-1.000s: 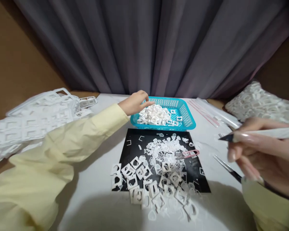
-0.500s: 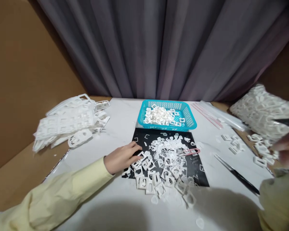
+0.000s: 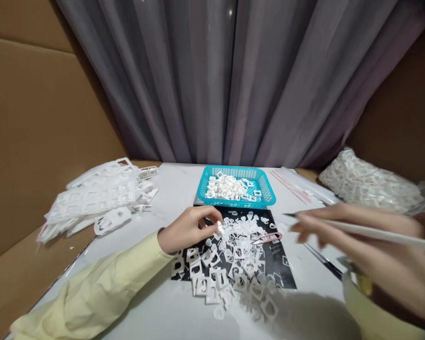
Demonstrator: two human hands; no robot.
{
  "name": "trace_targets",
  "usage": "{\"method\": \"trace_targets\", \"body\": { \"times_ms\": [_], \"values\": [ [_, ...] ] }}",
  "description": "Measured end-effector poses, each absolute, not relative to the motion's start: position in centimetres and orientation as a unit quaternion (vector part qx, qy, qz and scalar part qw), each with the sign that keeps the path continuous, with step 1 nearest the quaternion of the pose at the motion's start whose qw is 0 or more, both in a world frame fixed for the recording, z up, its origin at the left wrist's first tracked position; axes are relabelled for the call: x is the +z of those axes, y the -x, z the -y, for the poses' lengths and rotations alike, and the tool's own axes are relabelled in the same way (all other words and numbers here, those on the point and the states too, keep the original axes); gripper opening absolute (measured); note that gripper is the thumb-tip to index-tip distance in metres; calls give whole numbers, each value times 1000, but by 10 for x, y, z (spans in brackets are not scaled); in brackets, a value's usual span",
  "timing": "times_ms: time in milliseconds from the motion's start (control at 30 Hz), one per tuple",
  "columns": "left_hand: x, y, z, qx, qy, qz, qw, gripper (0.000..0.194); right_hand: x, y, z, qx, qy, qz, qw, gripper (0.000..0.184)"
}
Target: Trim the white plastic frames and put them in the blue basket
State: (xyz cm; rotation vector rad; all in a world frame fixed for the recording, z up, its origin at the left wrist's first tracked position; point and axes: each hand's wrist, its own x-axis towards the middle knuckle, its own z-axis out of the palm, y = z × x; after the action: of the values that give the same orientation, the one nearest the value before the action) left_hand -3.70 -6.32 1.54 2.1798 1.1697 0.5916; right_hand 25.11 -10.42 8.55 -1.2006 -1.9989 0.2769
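My left hand (image 3: 191, 227) is closed in a pinch on a small white plastic piece (image 3: 219, 228), just above the left part of a black mat (image 3: 281, 264). On the mat lie loose white square frames (image 3: 201, 285) and a heap of thin white scraps (image 3: 242, 231). To the right, my right hand (image 3: 368, 245), blurred by motion, grips a slim pale pen-like tool (image 3: 361, 228) whose dark pointed tip aims left. Small pink-handled snips (image 3: 271, 237) rest on the mat's right side. Beneath my right hand, black-handled tweezers (image 3: 326, 264) are partly hidden.
Behind the mat stands a turquoise basket (image 3: 271, 191) with white pieces inside. A stack of white cut-out sheets (image 3: 92, 193) lies at left. At back right are a bulging clear bag (image 3: 368, 182) of white parts and flat plastic bags (image 3: 304, 186). Cardboard walls (image 3: 31, 118) flank the table.
My left hand has lifted from the mat's left edge and now pinches a small white piece. My right hand has swung in from the far right with the slim tool. The view has tilted up slightly.
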Motion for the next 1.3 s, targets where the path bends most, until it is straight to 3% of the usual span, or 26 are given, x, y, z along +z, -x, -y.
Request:
{"method": "trace_targets", "body": {
  "times_ms": [200, 500, 667, 833, 967, 1133, 1300],
  "values": [
    [54, 16, 79, 338, -805, -330, 359, 21, 65, -204, 88, 376, 390, 764, 351, 16],
    [56, 1, 71, 443, -771, -278, 363, 24, 63, -202, 87, 500, 411, 645, 406, 21],
    [64, -10, 63, 467, -730, -273, 418, 18, 63, -201, 85, 483, 424, 613, 460, 20],
    [79, -15, 53, 400, -707, -222, 539, 17, 61, -208, 85, 358, 445, 635, 520, 13],
    [77, -26, 45, 412, -713, -275, 496, 17, 58, -210, 85, 286, 425, 655, 555, 7],
    [70, -33, 41, 414, -725, -253, 488, 12, 56, -210, 82, 298, 407, 656, 561, 6],
    [71, -29, 38, 421, -693, -220, 542, 7, 57, -214, 79, 284, 433, 668, 534, 9]
  ]
}}
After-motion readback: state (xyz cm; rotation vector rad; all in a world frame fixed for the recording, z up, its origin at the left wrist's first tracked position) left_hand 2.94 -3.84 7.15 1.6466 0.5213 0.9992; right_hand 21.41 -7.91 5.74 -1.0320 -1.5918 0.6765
